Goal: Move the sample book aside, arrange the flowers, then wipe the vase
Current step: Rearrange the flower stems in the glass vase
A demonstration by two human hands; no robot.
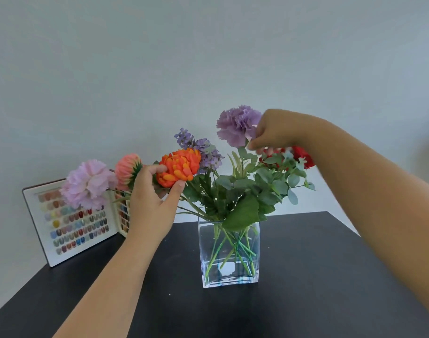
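Note:
A clear square glass vase (229, 276) stands on the black table (306, 276) and holds several artificial flowers with green stems. My left hand (151, 206) pinches the orange flower (180, 167) between thumb and fingers. Just under the purple carnation (236, 124), my right hand (277, 130) grips its stem. A pale pink carnation (88, 182) and a salmon bloom (127, 170) lean out to the left. Red flowers (302, 156) sit partly hidden behind my right wrist. The open sample book (72, 228) with rows of colour chips stands at the back left against the wall.
The table's left edge runs diagonally near the sample book, and its right edge falls away behind my right forearm. A plain pale wall (208, 57) rises right behind the table. Lavender sprigs (203, 150) and eucalyptus leaves (279, 184) fill the middle of the bouquet.

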